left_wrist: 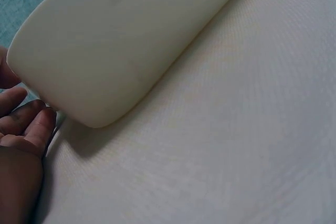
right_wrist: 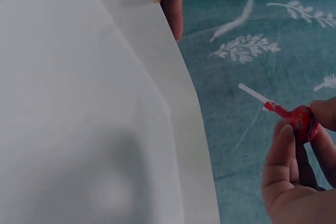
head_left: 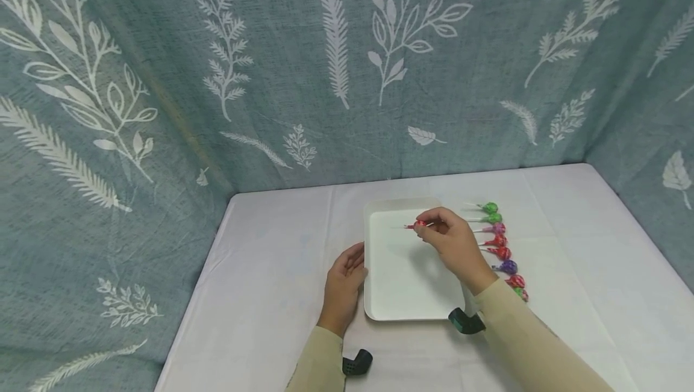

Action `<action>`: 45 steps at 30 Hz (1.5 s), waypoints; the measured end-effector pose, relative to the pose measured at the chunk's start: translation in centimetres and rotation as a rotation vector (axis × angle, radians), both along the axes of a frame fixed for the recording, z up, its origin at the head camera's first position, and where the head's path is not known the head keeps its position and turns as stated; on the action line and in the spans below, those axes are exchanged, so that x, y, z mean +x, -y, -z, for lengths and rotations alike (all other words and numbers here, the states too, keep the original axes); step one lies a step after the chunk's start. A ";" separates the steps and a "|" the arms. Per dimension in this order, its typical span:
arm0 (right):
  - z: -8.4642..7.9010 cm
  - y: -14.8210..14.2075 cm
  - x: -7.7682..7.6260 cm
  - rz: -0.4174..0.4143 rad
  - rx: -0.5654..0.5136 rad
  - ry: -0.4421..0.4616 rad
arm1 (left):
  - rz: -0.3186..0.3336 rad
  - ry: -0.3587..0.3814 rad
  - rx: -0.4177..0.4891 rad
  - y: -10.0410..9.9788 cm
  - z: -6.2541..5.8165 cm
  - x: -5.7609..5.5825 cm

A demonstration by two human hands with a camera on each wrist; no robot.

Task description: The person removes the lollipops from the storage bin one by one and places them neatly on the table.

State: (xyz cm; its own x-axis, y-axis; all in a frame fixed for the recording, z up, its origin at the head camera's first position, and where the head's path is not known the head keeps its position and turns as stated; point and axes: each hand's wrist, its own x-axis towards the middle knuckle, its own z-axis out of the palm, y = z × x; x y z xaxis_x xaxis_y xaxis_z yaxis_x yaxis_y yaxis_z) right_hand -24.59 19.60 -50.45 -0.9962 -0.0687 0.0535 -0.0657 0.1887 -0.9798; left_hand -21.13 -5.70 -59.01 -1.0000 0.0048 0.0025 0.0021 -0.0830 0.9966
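Note:
My right hand (head_left: pixel 452 244) pinches a red-wrapped lollipop (right_wrist: pixel 302 121) by its candy end, above the white tray (head_left: pixel 412 283). The lollipop's white stick points left in the head view, and a shadow falls on the tray floor. My left hand (head_left: pixel 344 286) grips the tray's left side; in the right wrist view its thumb and fingers (right_wrist: pixel 173 11) show at the rim. Seen from the left wrist, the left fingers (left_wrist: pixel 39 127) are curled beside the tray's outer wall.
To the right of the tray lies a column of several lollipops, among them a green one (head_left: pixel 490 207), a pink one (head_left: pixel 499 228) and a purple one (head_left: pixel 508 267). My right forearm passes close to the nearest ones. A leaf-patterned curtain (head_left: pixel 358 139) borders the white-covered table (head_left: pixel 282 271).

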 end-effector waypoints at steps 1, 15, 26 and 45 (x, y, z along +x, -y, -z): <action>0.1 -0.2 0.2 0.003 0.002 0.000 | 0.002 -0.002 0.005 0.0 0.0 0.0; 0.4 -3.9 3.2 0.067 -0.016 0.070 | -0.009 0.002 -0.010 0.2 0.0 0.1; 1.1 -6.5 5.3 0.109 0.010 0.026 | -0.003 0.008 -0.009 0.3 -0.1 0.1; 1.6 -10.0 8.7 0.165 0.098 0.105 | 0.010 0.004 0.002 0.3 -0.1 0.1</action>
